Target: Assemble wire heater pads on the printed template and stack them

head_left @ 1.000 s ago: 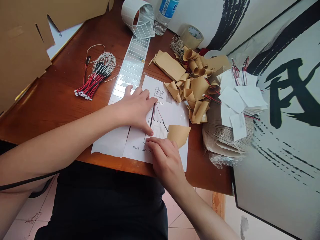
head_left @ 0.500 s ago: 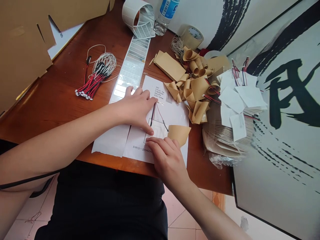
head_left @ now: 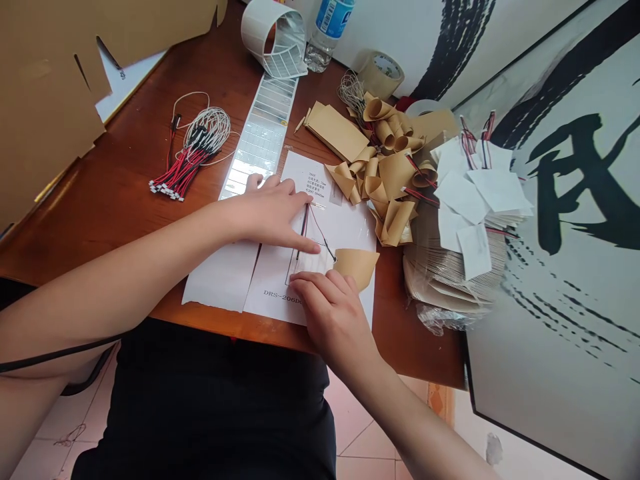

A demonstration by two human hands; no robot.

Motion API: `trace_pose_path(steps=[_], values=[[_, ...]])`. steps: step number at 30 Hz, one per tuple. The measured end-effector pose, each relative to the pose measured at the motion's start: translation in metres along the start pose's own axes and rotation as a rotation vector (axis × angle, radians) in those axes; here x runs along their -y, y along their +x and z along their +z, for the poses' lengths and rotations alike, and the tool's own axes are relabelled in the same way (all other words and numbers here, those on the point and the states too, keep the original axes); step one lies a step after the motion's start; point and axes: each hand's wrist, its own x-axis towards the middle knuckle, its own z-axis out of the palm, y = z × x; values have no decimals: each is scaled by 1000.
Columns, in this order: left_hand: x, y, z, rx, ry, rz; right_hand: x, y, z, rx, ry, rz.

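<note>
Desk (head_left: 115, 160), brown wood. On it, printed white sheet (head_left: 354, 227). Left hand (head_left: 267, 213), fingers spread, thumb outstretched over sheet. Right hand (head_left: 337, 313), fingers curled together; any pinch not discernible. Tan paper (head_left: 360, 268), at right knuckles. Red-and-black wires (head_left: 305, 223), on sheet, beside left fingertips.

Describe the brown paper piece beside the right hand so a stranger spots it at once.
On the wooden table lies a white printed sheet. At its right edge, just beyond the right hand, is the brown paper piece. Unlike the curled brown papers heaped farther back, it sits alone.
</note>
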Motion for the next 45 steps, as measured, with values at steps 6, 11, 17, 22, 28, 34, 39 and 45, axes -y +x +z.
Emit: trace_pose_path(steps=[6, 11, 17, 22, 28, 34, 39, 45], values=[[-5, 2, 10, -179, -28, -17, 1, -1, 0, -23, 27, 3], [-3, 11, 18, -345, -93, -47, 1, -3, 1, -35, 46, 4], [0, 21, 21, -450, -160, -87, 0, -1, 1, -16, 40, 7], [2, 25, 22, -514, -193, -58, 0, 0, 0, -15, 63, 9], [2, 29, 23, -464, -28, 137, 0, 0, 0, 3, 69, 20], [4, 19, 15, -352, 20, 212, 0, 0, -2, 0, 66, 22], [6, 17, 13, -333, -26, 215, -2, -1, -2, 21, 78, 31], [9, 16, 13, -266, -19, 215, -2, -2, -1, 7, 83, 37]])
